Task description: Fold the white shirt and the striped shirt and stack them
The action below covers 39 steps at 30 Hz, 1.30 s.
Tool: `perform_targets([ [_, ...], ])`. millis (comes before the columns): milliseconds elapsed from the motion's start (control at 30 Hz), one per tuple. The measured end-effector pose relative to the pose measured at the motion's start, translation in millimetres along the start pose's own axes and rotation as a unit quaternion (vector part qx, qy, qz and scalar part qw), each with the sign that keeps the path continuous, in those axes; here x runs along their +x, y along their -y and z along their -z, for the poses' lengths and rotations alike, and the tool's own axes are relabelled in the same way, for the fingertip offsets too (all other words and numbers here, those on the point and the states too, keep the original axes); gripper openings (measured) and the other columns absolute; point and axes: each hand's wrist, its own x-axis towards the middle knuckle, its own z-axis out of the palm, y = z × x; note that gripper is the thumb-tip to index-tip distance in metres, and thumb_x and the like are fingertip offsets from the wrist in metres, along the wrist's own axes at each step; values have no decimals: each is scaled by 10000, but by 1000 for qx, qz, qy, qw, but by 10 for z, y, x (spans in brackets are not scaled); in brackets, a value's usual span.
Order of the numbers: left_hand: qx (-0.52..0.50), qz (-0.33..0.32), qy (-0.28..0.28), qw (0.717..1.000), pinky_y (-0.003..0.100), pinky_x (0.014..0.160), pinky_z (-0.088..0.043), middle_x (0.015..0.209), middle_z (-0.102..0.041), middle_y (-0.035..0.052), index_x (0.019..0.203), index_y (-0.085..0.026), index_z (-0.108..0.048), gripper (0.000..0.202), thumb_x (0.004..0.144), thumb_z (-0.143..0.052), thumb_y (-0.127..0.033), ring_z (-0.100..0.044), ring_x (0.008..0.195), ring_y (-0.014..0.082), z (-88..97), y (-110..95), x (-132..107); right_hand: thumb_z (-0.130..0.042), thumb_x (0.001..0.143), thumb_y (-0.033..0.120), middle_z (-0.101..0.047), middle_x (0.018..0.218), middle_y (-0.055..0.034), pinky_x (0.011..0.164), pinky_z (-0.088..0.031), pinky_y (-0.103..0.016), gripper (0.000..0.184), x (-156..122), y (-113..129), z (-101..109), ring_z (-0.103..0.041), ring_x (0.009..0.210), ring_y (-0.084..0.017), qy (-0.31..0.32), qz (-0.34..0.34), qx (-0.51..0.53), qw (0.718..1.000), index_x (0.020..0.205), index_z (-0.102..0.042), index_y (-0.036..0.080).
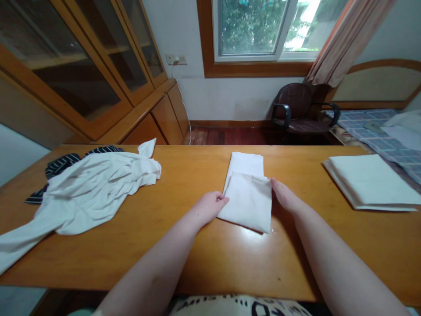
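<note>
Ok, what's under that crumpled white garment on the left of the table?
A dark striped garment pokes out from under the crumpled white garment along its far and left edges, both lying on the table. The white fabric hides how far the striped one runs beneath.

The left hand [210,206] curls its fingers out of sight at the folded white cloth [248,199]; a dark striped cloth [62,163] lies mostly hidden under a crumpled white garment [92,193].

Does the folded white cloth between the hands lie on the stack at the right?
No, the folded white cloth lies on the bare table, apart from the stack.
</note>
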Motion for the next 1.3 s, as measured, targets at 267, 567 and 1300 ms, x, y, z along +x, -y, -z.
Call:
perform_targets([
  [267, 48, -21, -1, 999, 268, 610, -371, 818, -660, 45, 740, -194, -556, 250, 850, -468, -401, -591, 759, 189, 24, 15, -45, -561, 758, 549, -626, 666, -22, 541, -389, -256, 407, 56, -3, -61, -534, 593, -151, -81, -30, -123, 989, 777, -629, 148],
  [567, 124, -85, -189, 970, 330, 838, -440, 1014, -657, 79, 1075, -195, -565, 271, 906, -415, -344, -594, 950, 212, -27, -164, -89, -499, 814, 492, -657, 862, -85, 660, -447, -321, 416, 10, 83, -145, -562, 693, -188, -256, 42, -263, 930, 1002, -622, 142],
  [1300, 261, -164, -13, 951, 552, 1139, -47, 1555, -145, 139, 1483, -148, -188, 940, 768, -462, -693, -137, 1432, 280, -260, -48, 183, -297, 910, 566, -145, 1539, -179, 1103, -141, -590, 770, -33, -45, -383, -177, 1414, -301, -36, 22, -553, 832, 1499, -149, 92],
])
